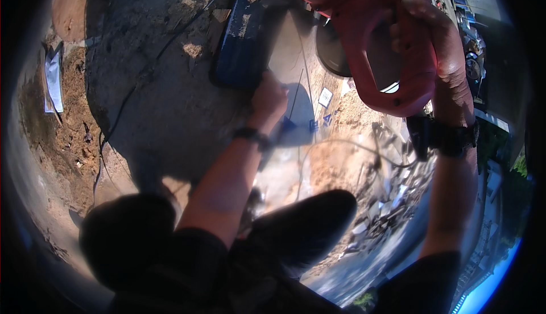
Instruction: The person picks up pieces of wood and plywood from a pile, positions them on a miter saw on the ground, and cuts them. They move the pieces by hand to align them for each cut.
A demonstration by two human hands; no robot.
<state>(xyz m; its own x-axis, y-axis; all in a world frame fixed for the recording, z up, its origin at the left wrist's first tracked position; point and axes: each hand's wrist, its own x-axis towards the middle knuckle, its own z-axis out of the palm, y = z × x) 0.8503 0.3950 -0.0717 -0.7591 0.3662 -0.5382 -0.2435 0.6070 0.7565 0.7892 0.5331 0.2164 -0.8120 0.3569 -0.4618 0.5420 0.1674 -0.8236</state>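
A red power saw (384, 79) with a loop handle fills the upper right, close to the camera. My right hand (431, 32) is wrapped around its handle. Beside the saw's body shows part of a dark round disc (335, 49), likely its blade or guard. Lower and to the left, my left hand (271, 98) is closed at the near edge of a pale wooden board (288, 43); whether its fingers grip the board cannot be made out. A dark blue flat object (239, 54) with rounded corners lies just left of that hand.
A dark cable (128, 96) runs over the shaded ground at left. Sawdust (356, 109) and wood scraps (375, 218) lie at right. A white paper (53, 84) lies at far left, and a small marked card (325, 97) is near the saw. My knees frame the lower middle.
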